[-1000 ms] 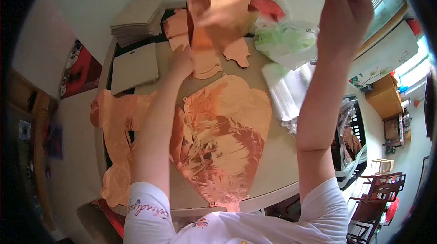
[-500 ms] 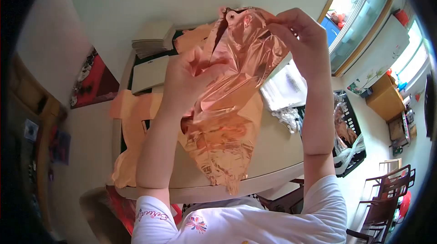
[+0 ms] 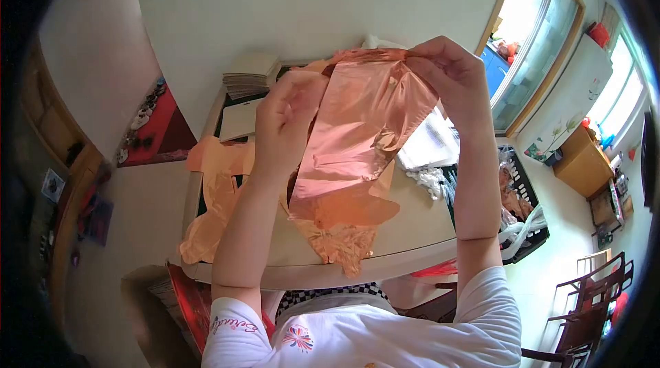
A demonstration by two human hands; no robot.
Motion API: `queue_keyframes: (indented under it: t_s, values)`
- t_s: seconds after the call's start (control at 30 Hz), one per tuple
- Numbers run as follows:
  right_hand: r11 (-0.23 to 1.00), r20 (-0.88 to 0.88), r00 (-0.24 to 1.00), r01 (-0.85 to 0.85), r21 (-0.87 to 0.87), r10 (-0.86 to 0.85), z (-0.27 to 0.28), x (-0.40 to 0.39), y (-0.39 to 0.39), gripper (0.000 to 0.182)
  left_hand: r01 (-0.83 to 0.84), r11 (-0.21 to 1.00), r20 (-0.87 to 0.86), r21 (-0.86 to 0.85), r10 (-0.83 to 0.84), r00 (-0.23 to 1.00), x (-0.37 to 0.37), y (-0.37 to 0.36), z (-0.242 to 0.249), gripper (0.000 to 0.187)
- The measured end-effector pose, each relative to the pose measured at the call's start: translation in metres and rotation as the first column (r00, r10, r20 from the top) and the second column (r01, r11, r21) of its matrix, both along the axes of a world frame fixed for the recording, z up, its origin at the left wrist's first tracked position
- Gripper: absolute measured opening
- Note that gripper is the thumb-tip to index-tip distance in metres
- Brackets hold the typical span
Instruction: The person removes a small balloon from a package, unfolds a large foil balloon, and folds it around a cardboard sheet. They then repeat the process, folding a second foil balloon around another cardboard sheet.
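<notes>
A shiny rose-gold foil sheet [image 3: 350,127] hangs stretched between my two hands above the table. My left hand [image 3: 292,107] is closed on its upper left edge, the fingertips partly hidden behind the foil. At the upper right corner my right hand [image 3: 447,69] pinches the foil between thumb and fingers. Below the hanging part, a crinkled foil end [image 3: 347,241] lies near the table's front edge. Flat orange-pink cutout shapes [image 3: 216,196] rest at the table's left side.
Stacked cards [image 3: 249,74] stand at the back left of the table [image 3: 419,230]. Clear plastic bags [image 3: 430,141] and white strings [image 3: 432,181] lie at the right. Beyond them is a black crate [image 3: 526,189] with plastic-wrapped items. Dark wooden chairs [image 3: 584,306] are at far right.
The foil has gone from crumpled to smoother and more spread out, its top edge now straighter. My left hand has turned more upright, and my right hand still grips the corner. The view has shifted slightly.
</notes>
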State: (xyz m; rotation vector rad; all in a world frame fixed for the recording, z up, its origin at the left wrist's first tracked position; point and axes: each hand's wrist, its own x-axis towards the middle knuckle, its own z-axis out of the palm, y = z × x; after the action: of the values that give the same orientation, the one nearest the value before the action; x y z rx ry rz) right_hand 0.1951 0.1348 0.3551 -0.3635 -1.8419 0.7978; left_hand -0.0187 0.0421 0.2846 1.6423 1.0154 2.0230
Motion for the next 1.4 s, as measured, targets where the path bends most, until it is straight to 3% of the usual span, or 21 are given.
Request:
queue_keyframes:
  t_s: [0.13,0.23,0.43,0.63,0.73,0.83,1.03,1.13,1.23,1.33,1.4]
  values:
    - [1.0,-0.006,1.0,-0.013,-0.001,0.013,0.002,-0.003,-0.009,0.007,-0.061,0.998,-0.041,0.015,0.062,0.997,0.012,-0.007,0.009,0.014]
    - [0.999,0.029,1.0,0.004,0.037,-0.005,0.001,-0.004,-0.01,0.007,-0.054,0.996,-0.137,-0.071,0.044,0.99,0.009,-0.007,0.006,0.013]
    - [0.998,0.058,0.998,-0.003,0.057,0.0,-0.001,-0.007,-0.012,0.008,0.007,0.999,0.072,-0.046,-0.003,0.997,0.009,0.002,0.0,0.007]
    - [0.997,0.004,0.999,-0.041,0.065,0.04,-0.001,-0.008,-0.01,0.008,-0.037,0.993,0.065,-0.111,0.045,0.997,0.016,-0.01,0.01,0.007]
    - [0.998,0.012,0.999,-0.045,0.043,0.045,-0.002,-0.008,-0.012,0.008,-0.087,0.996,-0.084,0.007,0.087,0.993,0.014,-0.005,0.004,0.003]
    - [0.999,0.019,0.999,-0.038,0.033,0.038,-0.004,-0.008,-0.012,0.008,-0.055,0.995,0.037,0.088,0.052,0.998,0.021,-0.004,0.006,0.008]
    - [0.999,0.059,0.998,-0.001,0.037,-0.001,-0.005,-0.006,-0.012,0.008,-0.143,0.986,-0.066,0.09,0.149,0.987,0.019,-0.006,0.007,0.013]
    - [1.0,0.076,0.997,0.02,-0.021,-0.018,-0.004,-0.006,-0.016,0.008,-0.153,0.988,-0.026,0.025,0.154,0.988,0.022,-0.012,0.011,0.014]
    - [0.999,0.072,0.997,-0.022,-0.032,0.024,-0.006,-0.006,-0.009,0.011,-0.149,0.978,-0.01,-0.146,0.149,0.989,0.008,-0.013,0.01,0.01]
    - [0.999,0.097,0.994,-0.048,-0.002,0.048,-0.014,-0.007,0.007,0.016,0.051,0.998,0.215,-0.031,-0.043,0.976,0.006,-0.014,0.013,0.005]
    - [0.995,0.131,0.986,-0.098,-0.031,0.101,-0.016,-0.012,0.009,0.021,-0.005,0.999,0.137,-0.041,0.011,0.99,-0.002,-0.011,0.009,0.004]
